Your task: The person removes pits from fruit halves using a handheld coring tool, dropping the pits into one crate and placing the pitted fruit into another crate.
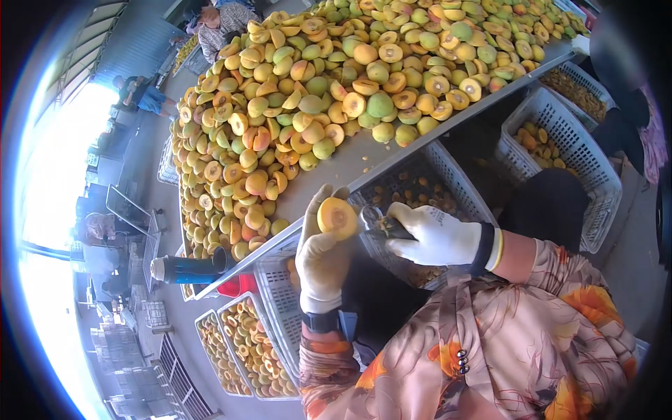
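My left hand (323, 262), in a white glove, grips a peach half (337, 218) with its yellow cut face turned up and toward the right. Whether the stone is still in its middle I cannot tell. My right hand (437, 236), gloved too, is closed around the dark handle of a pitting tool (372, 218). The tool's rounded metal end is just right of the peach half; touching or apart is hard to make out. Below both hands, a crate (458, 178) under the table edge contains small brown pieces that look like peach stones.
A large heap of peach halves (308, 105) covers the metal table (336, 164). A blue flask (185, 269) is at its left edge. Crates of peach halves (255, 346) stand lower left; another crate (591, 185) is at right. Other people (222, 28) are in the background.
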`<state>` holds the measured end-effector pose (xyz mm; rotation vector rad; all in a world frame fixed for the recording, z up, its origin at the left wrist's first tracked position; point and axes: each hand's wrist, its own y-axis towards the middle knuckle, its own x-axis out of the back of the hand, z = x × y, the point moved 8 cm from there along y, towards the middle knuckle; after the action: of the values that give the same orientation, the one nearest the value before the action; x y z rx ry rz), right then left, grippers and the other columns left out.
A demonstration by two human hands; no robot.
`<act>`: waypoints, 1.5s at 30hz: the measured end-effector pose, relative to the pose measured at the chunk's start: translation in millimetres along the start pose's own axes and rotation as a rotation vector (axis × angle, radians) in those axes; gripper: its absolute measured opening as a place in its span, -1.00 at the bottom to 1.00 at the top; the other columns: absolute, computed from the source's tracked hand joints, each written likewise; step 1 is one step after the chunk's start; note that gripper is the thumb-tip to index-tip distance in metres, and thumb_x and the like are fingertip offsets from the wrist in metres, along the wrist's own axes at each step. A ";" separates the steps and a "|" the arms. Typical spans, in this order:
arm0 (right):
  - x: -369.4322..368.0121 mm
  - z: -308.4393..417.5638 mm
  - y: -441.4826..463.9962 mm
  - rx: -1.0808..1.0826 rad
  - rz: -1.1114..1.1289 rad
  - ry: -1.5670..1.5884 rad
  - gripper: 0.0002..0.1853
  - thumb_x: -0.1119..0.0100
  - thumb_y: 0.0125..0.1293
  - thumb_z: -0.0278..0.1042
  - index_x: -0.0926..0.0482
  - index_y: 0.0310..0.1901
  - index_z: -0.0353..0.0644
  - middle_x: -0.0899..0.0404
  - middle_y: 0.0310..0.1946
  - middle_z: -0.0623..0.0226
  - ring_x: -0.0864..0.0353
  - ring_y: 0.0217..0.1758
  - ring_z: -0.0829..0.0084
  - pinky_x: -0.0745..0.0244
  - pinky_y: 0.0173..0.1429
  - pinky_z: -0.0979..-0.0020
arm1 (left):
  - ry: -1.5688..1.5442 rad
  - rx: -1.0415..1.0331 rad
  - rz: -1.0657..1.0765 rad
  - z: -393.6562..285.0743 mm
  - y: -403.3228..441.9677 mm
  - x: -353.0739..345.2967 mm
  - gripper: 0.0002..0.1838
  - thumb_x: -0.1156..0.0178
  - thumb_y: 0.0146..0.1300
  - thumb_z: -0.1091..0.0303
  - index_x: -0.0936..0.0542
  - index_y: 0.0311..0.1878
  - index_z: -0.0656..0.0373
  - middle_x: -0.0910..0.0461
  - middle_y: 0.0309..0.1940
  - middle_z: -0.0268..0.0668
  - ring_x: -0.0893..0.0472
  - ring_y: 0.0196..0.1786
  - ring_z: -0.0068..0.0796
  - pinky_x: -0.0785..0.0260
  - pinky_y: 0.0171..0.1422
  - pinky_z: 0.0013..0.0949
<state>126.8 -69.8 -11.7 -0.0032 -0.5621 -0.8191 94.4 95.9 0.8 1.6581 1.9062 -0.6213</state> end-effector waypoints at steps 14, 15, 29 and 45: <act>5.5 38.9 -68.5 0.124 -0.118 0.023 -0.61 -0.34 0.30 -0.34 -0.47 0.04 -0.36 -0.71 -0.23 -0.06 -0.75 -0.16 -0.08 -0.60 -0.14 0.10 | 0.322 -0.208 -0.213 41.8 -59.5 -76.4 -0.46 -0.13 0.54 -0.04 -0.53 0.24 0.30 -0.67 -0.02 -0.12 -0.67 -0.11 -0.40 -0.55 0.09 -0.32; 3.4 40.0 -69.2 0.149 -0.104 -0.033 -0.62 -0.33 0.30 -0.35 -0.48 0.04 -0.36 -0.71 -0.21 -0.06 -0.75 -0.15 -0.06 -0.60 -0.12 0.12 | 0.379 -0.256 -0.248 37.6 -62.4 -81.3 -0.47 -0.13 0.54 -0.05 -0.56 0.19 0.31 -0.69 -0.11 -0.12 -0.67 -0.17 -0.42 -0.56 0.00 -0.35; 4.0 41.5 -66.6 0.074 0.167 0.397 -0.68 -0.25 0.28 -0.33 -0.58 0.00 -0.33 -0.65 -0.44 0.20 -0.66 -0.42 0.33 -0.56 -0.30 0.27 | 0.584 -0.417 -0.267 26.9 -60.5 -100.6 -0.50 -0.04 0.55 -0.01 -0.62 0.03 0.35 -0.68 -0.32 -0.10 -0.63 -0.30 -0.39 -0.52 -0.17 -0.36; -40.9 24.4 -76.2 -0.522 1.007 1.708 -0.82 -0.17 0.27 -0.44 -0.37 -0.43 -0.20 -0.20 -0.75 0.52 -0.08 -0.83 0.73 0.06 -0.80 0.57 | 0.372 -0.004 -0.083 47.4 -34.1 -67.1 -0.33 -0.09 0.48 -0.22 -0.62 0.05 0.37 -0.68 -0.26 -0.06 -0.64 -0.26 -0.31 -0.53 -0.10 -0.32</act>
<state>40.3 -88.9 -26.2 -0.0547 1.2217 0.2255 72.1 10.2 9.3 1.7969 2.2419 -0.3553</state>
